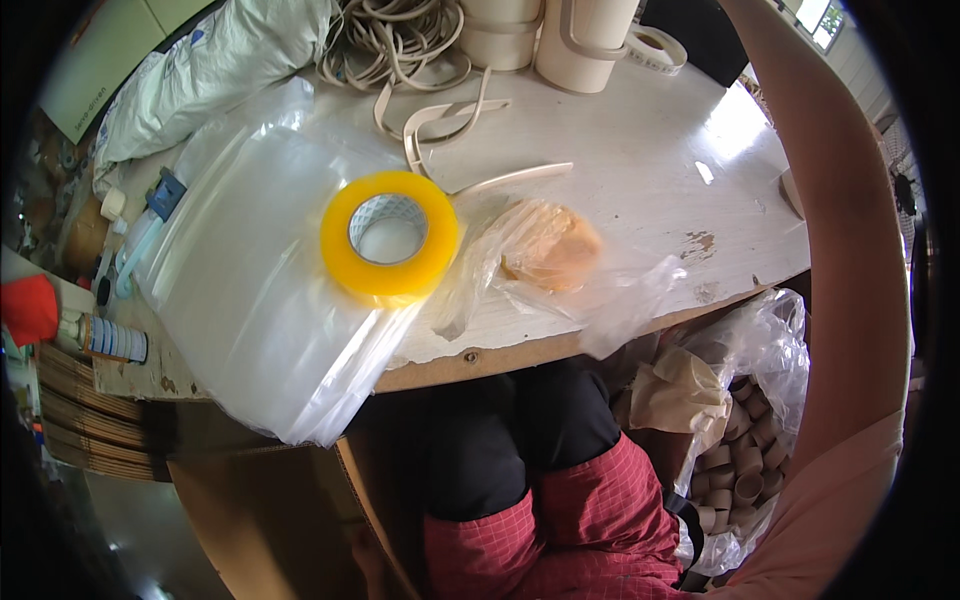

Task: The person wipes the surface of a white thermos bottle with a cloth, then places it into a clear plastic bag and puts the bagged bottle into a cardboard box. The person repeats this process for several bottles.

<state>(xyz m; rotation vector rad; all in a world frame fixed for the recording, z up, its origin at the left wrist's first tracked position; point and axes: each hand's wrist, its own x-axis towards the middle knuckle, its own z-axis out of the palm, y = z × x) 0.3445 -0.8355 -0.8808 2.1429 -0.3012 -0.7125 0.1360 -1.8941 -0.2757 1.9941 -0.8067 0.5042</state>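
My right arm (855,225) reaches up along the right side; its hand is out of view. Low in the picture, part of my left hand (365,551) shows dimly at the inner side of an open cardboard box (255,517); its fingers cannot be made out. Before me on the worktable (637,165), a roll of yellow-tinted clear packing tape (442,240) lies flat on a stack of clear plastic bags (232,247). The stack hangs over the front edge. Right of the tape sits a crumpled clear bag (469,281) around an orange-brown, bread-like piece (559,251).
Beige plastic strips (405,37) lie tangled at the back, beside beige cylindrical containers (581,45) and a printed tape roll (656,49). A white sack (225,75) and a can (116,339) are left. Below right, a plastic bag (776,330) holds several short beige tube pieces (746,457).
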